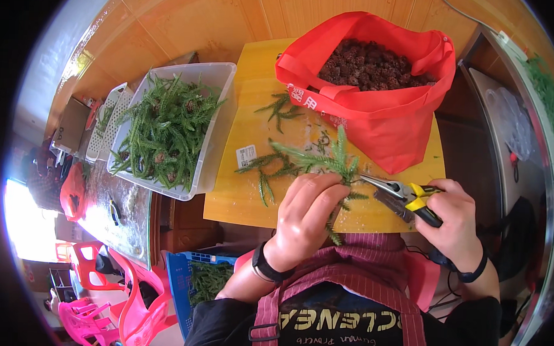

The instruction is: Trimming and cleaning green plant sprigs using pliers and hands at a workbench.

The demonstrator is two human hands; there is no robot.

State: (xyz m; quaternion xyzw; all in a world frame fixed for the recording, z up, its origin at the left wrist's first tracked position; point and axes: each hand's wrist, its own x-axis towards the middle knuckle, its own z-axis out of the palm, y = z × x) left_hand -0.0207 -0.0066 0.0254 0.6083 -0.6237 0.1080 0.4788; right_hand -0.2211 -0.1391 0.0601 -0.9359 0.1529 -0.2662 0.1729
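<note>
In my left hand I pinch a green artificial pine sprig over the near edge of the yellow table. My right hand is closed round the yellow-and-black handles of needle-nose pliers. The pliers' tips reach to the sprig's middle, close to my left fingertips; whether they grip a wire there is too small to tell. More pine sprigs lie flat on the table to the left of my hand, beside a small white label.
A red bag full of brown pine cones stands at the back right of the yellow table. Left of it, a clear plastic bin is heaped with sprigs. A blue crate and pink chairs are at lower left.
</note>
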